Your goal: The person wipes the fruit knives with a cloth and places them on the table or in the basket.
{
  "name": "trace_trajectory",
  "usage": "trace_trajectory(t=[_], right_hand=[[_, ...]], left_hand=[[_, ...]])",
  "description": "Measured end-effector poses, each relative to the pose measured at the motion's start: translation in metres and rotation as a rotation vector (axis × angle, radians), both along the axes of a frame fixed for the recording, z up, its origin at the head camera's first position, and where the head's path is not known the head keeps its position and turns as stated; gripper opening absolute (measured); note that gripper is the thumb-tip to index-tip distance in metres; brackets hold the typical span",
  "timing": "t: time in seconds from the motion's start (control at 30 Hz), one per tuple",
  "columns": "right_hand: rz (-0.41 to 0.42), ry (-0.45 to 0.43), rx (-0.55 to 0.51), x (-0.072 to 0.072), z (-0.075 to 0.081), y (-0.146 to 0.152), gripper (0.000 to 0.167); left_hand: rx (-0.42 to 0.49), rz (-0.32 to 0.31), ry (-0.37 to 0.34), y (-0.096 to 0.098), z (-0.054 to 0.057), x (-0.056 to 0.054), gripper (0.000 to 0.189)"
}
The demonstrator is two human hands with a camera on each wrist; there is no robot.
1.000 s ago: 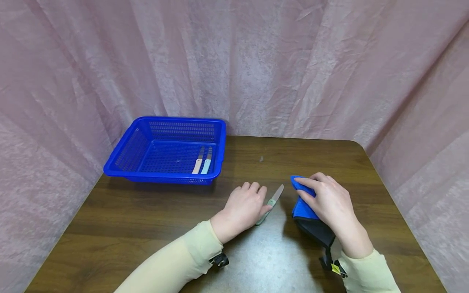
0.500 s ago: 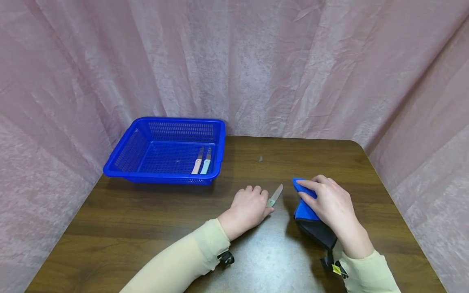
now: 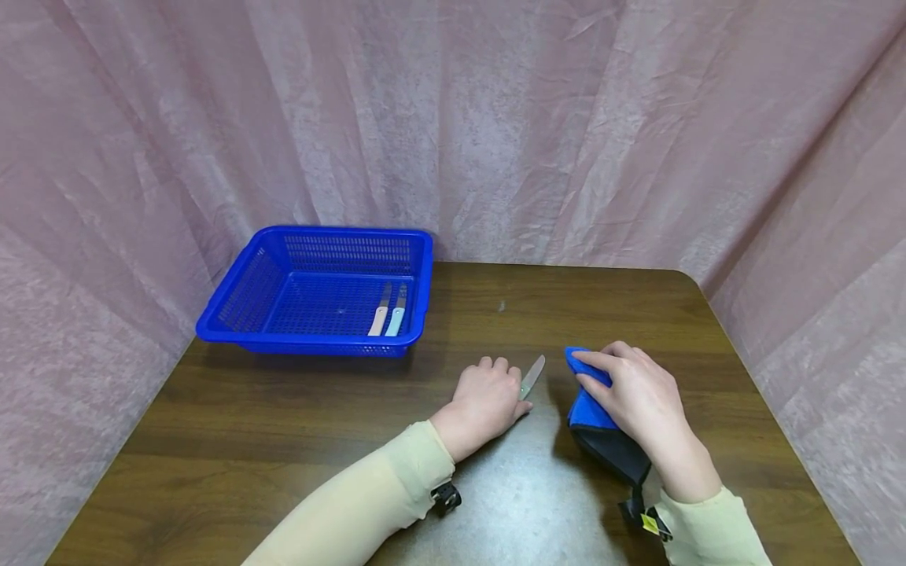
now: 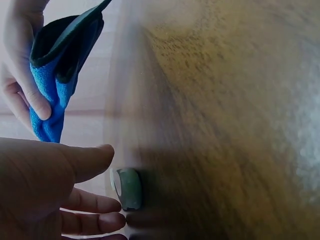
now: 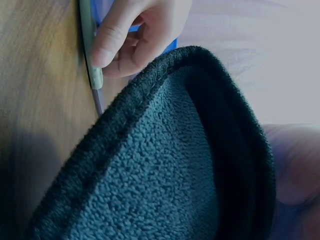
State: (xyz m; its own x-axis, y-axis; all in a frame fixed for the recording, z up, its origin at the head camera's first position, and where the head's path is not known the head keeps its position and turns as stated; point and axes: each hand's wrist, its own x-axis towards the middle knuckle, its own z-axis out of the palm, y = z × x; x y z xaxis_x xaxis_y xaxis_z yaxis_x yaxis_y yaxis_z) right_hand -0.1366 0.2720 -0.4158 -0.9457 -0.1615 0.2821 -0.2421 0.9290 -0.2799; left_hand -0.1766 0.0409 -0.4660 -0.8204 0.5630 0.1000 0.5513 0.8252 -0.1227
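A small knife (image 3: 533, 376) with a green handle lies on the brown table, blade pointing away to the right. Over its handle is my left hand (image 3: 484, 401). In the left wrist view the thumb stands on one side of the handle (image 4: 131, 189) and the fingers on the other, fingertips right at it, with a gap under the thumb. My right hand (image 3: 640, 393) pinches a folded blue cloth (image 3: 591, 410) with black edging and a black part hanging down, to the right of the knife. In the right wrist view the cloth (image 5: 150, 165) fills much of the picture.
A blue plastic basket (image 3: 314, 340) stands at the back left of the table (image 3: 212, 456). Inside it lie two knives, one with a pink handle (image 3: 378, 321) and one with a light blue handle (image 3: 395, 321). Pink curtains (image 3: 467, 134) hang behind the table and at both sides.
My left hand has moved a little right and now covers most of the knife's green handle. The right hand and the cloth have barely shifted.
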Motion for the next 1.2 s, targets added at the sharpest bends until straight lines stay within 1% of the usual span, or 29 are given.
trace_trajectory(t=[0.2,0.4,0.77,1.0,1.07,1.2], right_hand=[[-0.001,0.008,0.001,0.001,-0.001,0.0,0.036],[0.002,0.014,-0.002,0.002,-0.002,0.0,0.036],[-0.004,-0.001,0.001,0.003,-0.005,0.0,0.036],[-0.003,0.005,-0.004,0.003,-0.005,0.0,0.036],[-0.003,0.008,-0.001,0.003,-0.005,0.0,0.036],[-0.003,0.013,0.001,0.004,-0.004,0.0,0.036]], left_hand=[[0.006,0.006,0.003,0.003,-0.001,-0.001,0.047],[-0.021,0.016,-0.009,0.006,-0.003,-0.003,0.047],[-0.015,0.018,0.003,0.007,-0.004,-0.004,0.035],[0.012,0.022,-0.01,0.003,-0.003,-0.004,0.027],[0.027,0.02,0.002,0.001,-0.002,-0.003,0.025],[0.059,0.009,0.06,-0.004,0.001,-0.003,0.023]])
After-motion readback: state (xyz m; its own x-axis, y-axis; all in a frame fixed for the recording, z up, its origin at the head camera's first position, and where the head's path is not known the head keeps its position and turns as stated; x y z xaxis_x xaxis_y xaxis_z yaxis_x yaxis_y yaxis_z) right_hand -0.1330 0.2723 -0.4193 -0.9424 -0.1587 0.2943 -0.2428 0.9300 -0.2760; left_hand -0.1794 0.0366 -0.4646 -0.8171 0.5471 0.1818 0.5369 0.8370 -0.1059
